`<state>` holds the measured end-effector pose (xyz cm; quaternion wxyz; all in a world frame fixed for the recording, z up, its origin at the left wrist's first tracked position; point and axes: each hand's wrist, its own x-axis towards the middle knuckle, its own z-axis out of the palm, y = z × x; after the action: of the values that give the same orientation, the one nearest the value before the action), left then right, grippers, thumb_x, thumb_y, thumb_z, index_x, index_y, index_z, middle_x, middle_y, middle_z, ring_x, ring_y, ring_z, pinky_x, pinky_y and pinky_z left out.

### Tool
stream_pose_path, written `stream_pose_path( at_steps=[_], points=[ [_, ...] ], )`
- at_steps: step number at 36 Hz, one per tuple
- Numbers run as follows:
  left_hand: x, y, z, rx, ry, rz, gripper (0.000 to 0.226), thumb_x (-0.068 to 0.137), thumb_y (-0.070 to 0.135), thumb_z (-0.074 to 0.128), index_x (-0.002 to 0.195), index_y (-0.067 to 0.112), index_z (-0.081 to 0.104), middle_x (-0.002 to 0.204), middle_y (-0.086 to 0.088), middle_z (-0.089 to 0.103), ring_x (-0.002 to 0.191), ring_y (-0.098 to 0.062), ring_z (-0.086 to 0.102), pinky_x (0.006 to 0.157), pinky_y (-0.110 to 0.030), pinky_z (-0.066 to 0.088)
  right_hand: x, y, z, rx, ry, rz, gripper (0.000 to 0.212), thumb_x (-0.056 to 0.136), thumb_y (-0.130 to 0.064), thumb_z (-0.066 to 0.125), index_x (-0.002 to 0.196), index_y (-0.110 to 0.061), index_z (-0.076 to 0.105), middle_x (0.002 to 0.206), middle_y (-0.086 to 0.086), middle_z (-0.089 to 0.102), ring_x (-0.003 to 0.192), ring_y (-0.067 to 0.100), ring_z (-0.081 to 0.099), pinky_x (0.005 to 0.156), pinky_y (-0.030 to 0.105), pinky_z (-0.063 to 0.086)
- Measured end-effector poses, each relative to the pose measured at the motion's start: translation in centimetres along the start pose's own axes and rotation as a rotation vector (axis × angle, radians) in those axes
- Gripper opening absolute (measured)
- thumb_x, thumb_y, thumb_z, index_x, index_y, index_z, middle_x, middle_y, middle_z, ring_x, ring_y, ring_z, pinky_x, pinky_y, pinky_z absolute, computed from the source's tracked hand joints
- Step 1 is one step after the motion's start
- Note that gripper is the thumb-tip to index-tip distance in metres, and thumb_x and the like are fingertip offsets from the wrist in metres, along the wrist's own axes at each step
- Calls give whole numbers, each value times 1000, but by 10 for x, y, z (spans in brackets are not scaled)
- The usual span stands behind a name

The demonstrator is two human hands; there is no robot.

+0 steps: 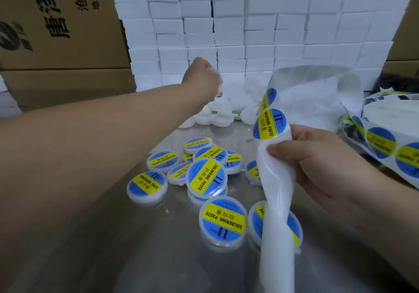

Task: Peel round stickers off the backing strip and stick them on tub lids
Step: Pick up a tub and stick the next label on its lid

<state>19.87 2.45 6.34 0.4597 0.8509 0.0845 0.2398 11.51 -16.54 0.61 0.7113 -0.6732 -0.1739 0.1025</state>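
1. On the steel desk (136, 247), nearest the viewer, lie about a dozen labelled tubs (206, 178). They are loosely clustered, several overlapping, each lid bearing a round blue-and-yellow "SOLDERING PASTE" sticker.
2. At the far end of the desk sits a heap of unlabelled tubs (210, 118), plain white and lying against one another.
3. Left hand (204, 77): reaches forward over the white heap with its fingers curled downward. The fingertips are blurred against the white, so whether they grip a tub cannot be told.
4. Right hand (322, 156): thumb and fingers pinch the backing strip (276, 197), which hangs twisted below the hand in front of two labelled tubs.
5. Next sticker (269, 124): still on the strip, just above the right thumb, with another partly seen above it.
6. Above these, the strip arches up and over to the right, where a stretch carrying more stickers (381, 143) lies at the desk's right edge.
7. Background: a wall of stacked white boxes (226, 25) flanked by printed cardboard cartons (56, 21).
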Motion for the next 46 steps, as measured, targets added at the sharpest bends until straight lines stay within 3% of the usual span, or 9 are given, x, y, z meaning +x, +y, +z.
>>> stream_pose_path(
  at_steps=[3,5,14,18,22,27,33,41,46],
  points=[
    [-40,16,-12,-104,-21,11,18,93,19,35,95,25,52,83,3,45,61,-14,40,38,-15,29,-2,-2,3,4,-20,3,24,83,5,53,82,-13,69,73,4,72,64,16,67,60,27,56],
    [-63,19,-14,-160,24,89,35,92,15,40,121,33,50,100,6,50,59,-6,48,40,-12,36,-3,-3,4,7,-12,0,24,83,5,54,80,-13,69,71,4,72,64,18,67,61,29,56],
    [-154,17,-13,-50,-22,184,13,82,39,51,76,32,59,76,11,61,67,1,53,56,-16,43,-10,-5,13,-172,-7,-89,11,80,2,60,83,-2,69,89,25,69,74,28,61,82,59,48],
    [-159,-1,-8,203,12,265,3,83,39,53,83,42,54,96,11,54,83,-5,47,67,-21,31,-14,-2,15,-213,-2,-169,9,77,-3,63,84,0,67,91,31,64,74,25,57,78,58,49],
    [-160,-11,-11,234,-27,349,27,75,47,47,98,42,61,99,13,51,91,1,43,69,-16,30,-14,0,13,-213,-4,-220,8,81,-2,59,76,0,64,70,23,55,68,21,46,65,39,36],
    [-162,-17,-17,307,30,441,43,67,56,49,104,38,63,89,23,44,90,8,38,74,1,28,-16,-3,12,-299,-89,-267,23,85,4,51,78,-8,70,85,27,64,72,21,56,71,36,44],
    [-161,-20,-17,341,46,443,41,65,57,48,97,35,65,92,19,46,88,5,40,73,-4,30,-16,-2,13,-398,-122,-315,32,86,4,53,69,-18,70,70,-4,69,67,2,59,66,20,47],
    [-157,-21,-19,124,44,267,14,70,51,54,76,39,58,91,17,58,88,0,51,76,-9,36,-16,-4,10,-434,-99,-303,30,85,2,52,72,-17,70,70,7,67,63,5,55,59,19,44],
    [-145,-25,-25,-70,220,150,20,85,34,57,65,37,57,67,29,60,65,15,52,56,-2,37,-14,-2,9,-461,-64,-300,29,84,3,52,76,-19,68,75,11,68,65,9,57,62,24,45]
  ],
)
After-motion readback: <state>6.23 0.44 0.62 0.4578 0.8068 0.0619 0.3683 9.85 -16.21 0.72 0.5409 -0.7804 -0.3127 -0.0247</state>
